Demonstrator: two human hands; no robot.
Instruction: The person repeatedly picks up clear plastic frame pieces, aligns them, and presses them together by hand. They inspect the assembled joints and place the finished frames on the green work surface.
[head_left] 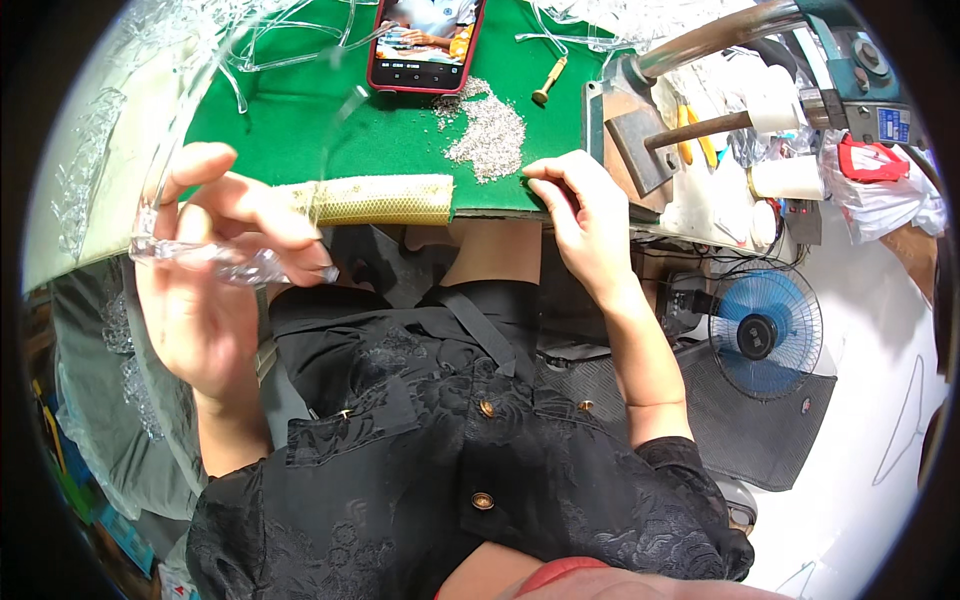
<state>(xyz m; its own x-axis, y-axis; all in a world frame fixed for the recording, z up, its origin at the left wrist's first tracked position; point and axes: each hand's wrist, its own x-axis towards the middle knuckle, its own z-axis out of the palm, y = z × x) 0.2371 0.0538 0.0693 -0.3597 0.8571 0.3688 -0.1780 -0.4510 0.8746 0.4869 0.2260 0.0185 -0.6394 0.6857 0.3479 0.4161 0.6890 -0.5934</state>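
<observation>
My left hand (215, 270) is raised at the left of the table edge, its fingers closed round a clear plastic eyeglass frame (250, 268). One thin clear temple sticks up from it, blurred. My right hand (588, 215) rests at the front edge of the green mat (330, 125), thumb and forefinger brought together in a pinch. Whatever lies between those fingertips is too small to make out. Just beyond the right fingertips a pile of tiny silvery pieces (490, 135) is spread on the mat.
A phone in a red case (418, 75) lies at the back. A small brass-coloured screwdriver (550, 80) is right of the pile. Clear frames (180, 35) heap at the far left. A gold mesh-covered roll (385, 200) lines the front edge. Right stand a metal hand press (645, 150) and a fan (765, 333).
</observation>
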